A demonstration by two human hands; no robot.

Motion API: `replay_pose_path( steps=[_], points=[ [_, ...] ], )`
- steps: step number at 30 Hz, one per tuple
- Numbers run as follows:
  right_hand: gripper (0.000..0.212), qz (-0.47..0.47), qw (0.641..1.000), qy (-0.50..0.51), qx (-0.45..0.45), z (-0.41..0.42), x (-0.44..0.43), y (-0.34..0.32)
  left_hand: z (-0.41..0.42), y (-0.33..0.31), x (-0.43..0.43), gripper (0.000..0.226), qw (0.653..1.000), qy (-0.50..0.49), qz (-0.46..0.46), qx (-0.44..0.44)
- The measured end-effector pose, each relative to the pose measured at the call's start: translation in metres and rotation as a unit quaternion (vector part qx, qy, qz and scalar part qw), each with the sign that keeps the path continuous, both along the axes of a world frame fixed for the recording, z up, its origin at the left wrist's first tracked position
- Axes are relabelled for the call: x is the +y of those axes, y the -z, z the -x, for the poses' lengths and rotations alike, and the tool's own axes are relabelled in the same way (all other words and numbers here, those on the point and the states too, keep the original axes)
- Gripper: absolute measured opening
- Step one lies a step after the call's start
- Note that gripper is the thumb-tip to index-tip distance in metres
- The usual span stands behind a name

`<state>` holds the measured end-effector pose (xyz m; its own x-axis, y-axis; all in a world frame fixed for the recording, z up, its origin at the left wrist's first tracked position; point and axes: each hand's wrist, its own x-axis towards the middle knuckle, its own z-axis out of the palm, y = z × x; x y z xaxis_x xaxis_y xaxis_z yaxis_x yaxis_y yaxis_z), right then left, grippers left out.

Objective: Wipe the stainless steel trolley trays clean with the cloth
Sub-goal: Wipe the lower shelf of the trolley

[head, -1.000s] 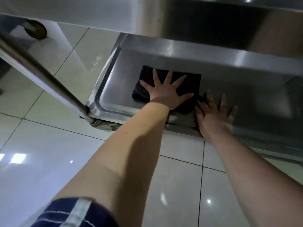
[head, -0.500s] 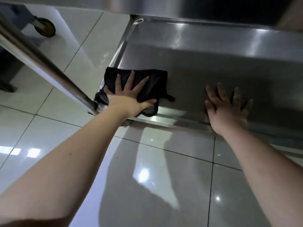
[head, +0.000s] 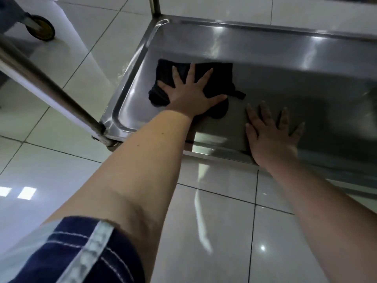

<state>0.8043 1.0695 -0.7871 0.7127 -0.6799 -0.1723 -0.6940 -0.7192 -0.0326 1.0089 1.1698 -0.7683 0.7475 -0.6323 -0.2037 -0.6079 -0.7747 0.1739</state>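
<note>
1. My left hand [head: 192, 97] presses flat, fingers spread, on the black cloth [head: 219, 78] in the steel trolley tray's [head: 285, 52] left end.
2. My right hand [head: 271, 135] rests flat, fingers splayed, on the tray's near edge, just beside the cloth.

Carrier: shallow rectangular stainless steel tray [head: 316, 94] with a raised rolled rim and rounded corners, sitting low over the floor. Directly on it: crumpled black cloth [head: 220, 78] in tray's left end, apart from the left rim. Right hand [head: 271, 135] lies flat on bare steel just right of the cloth, fingers spread, heel at tray's front rim. Round steel posts meet tray's left corners: front-left post [head: 47, 88], back-left post [head: 154, 5]. Below and around tray: glossy white tiled floor [head: 214, 221]. Black caster wheel [head: 41, 29] stands on it, well left of tray's back-left corner.
</note>
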Motion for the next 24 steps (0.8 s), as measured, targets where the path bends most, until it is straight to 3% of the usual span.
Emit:
replay_pose_path(
  steps=[7, 12, 17, 21, 24],
  points=[
    [0.05, -0.004, 1.0, -0.005, -0.017, 0.005, -0.007, 0.004, 0.026, 0.004, 0.05, 0.098, 0.999, 0.033, -0.041, 0.013],
    [0.05, -0.006, 0.999, -0.008, -0.035, 0.004, -0.003, 0.004, 0.025, 0.003, 0.115, 0.096, 0.999, -0.009, -0.032, 0.003],
    [0.053, -0.036, 0.997, -0.061, -0.004, 0.023, -0.03, -0.008, 0.03, -0.004, 0.107, 0.099, 0.999, -0.016, -0.042, 0.003],
    [0.052, -0.047, 0.999, 0.011, 0.021, 0.062, -0.063, -0.013, 0.038, -0.005, 0.099, 0.102, 0.998, -0.035, -0.052, 0.019],
    [0.05, -0.09, 0.995, 0.034, -0.011, 0.06, -0.065, -0.017, 0.069, -0.005, 0.068, 0.105, 0.997, -0.032, -0.073, 0.008]
  ],
)
